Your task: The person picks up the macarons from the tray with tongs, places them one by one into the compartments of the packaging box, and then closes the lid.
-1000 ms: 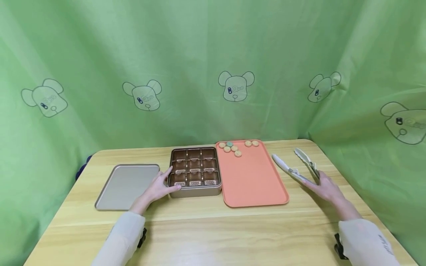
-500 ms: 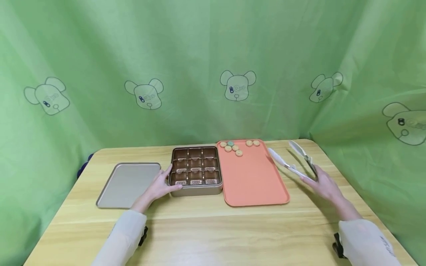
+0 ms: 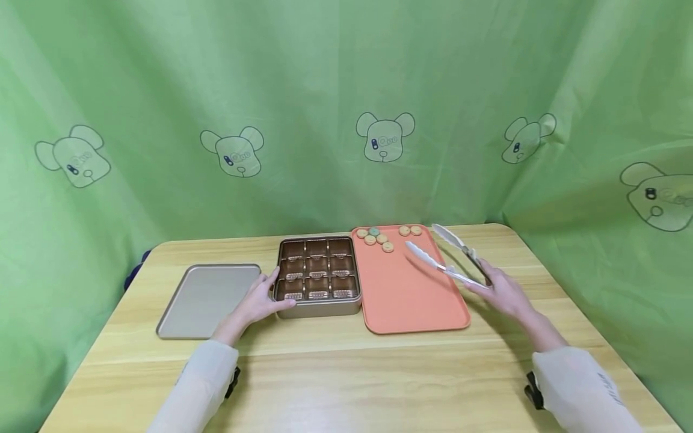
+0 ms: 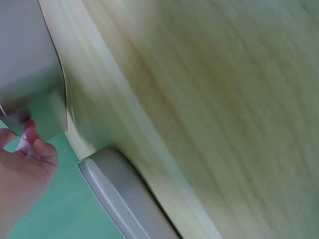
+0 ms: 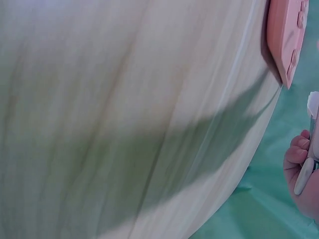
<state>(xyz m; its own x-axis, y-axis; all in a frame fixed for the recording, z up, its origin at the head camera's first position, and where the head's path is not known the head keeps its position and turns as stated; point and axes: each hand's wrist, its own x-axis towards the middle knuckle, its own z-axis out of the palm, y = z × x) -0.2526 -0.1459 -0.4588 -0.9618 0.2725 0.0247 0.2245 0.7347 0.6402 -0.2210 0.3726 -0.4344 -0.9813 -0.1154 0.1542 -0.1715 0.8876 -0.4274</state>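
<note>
In the head view my left hand (image 3: 258,302) holds the near left corner of a metal tin (image 3: 319,309), with the thumb along its front rim and the fingers at its left side. A clear insert with several square compartments sits in the tin, and they look empty. My right hand (image 3: 505,293) grips a pair of tongs (image 3: 424,255) whose arms are spread apart, with nothing between them. The tongs' left tip hangs above the coral tray (image 3: 411,310). Several small round macaron-like cookies (image 3: 381,239), one of them green, lie toward that tray's far edge.
A flat grey-beige lid or tray (image 3: 211,300) lies left of the tin. The coral tray touches or nearly touches the tin's right side. A green curtain (image 3: 303,180) hangs behind and beside the wooden table (image 3: 346,379).
My right hand has moved left and slightly forward with the tongs, bringing their left tip from beside the coral tray to above it. The left hand stays at the tin's corner.
</note>
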